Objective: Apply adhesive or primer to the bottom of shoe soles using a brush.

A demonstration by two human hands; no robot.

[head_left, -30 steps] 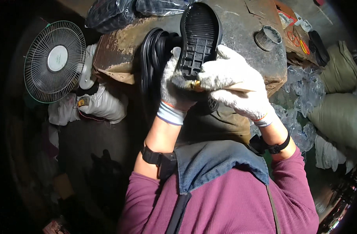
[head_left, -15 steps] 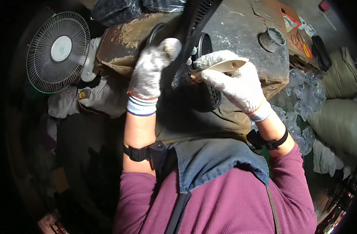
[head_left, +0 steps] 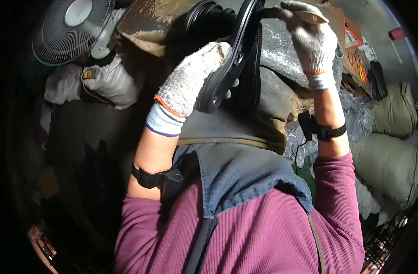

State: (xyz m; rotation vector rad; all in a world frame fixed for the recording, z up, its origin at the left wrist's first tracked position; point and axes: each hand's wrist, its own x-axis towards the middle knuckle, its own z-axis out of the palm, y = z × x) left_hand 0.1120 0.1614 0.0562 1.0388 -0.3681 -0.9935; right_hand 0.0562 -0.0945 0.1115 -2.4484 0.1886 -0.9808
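Observation:
My left hand (head_left: 195, 75), in a dirty white knit glove, grips a black shoe sole (head_left: 227, 68) that stands tilted on edge above my lap. Its fingertips show past the sole's right side. Up at the right, my gloved right hand (head_left: 311, 34) is closed around a small brush with a pale wooden handle (head_left: 313, 17). The brush's dark end points left toward the upper part of the sole; whether they touch I cannot tell. Behind the held sole is a second black sole (head_left: 254, 73). More black soles (head_left: 206, 13) lie on the worn bench.
A fan (head_left: 78, 27) and white sacks (head_left: 110, 80) stand at the left. On the right lie clear plastic bags (head_left: 357, 112), stuffed green sacks (head_left: 384, 160), a dark sole (head_left: 378, 80) and a board with red and yellow bands (head_left: 357, 59). A cloth apron (head_left: 245, 173) covers my lap.
My right hand has moved up and to the right with the brush. My left hand has turned the sole and shifted it slightly. The whole view has shifted, with the bench higher in it.

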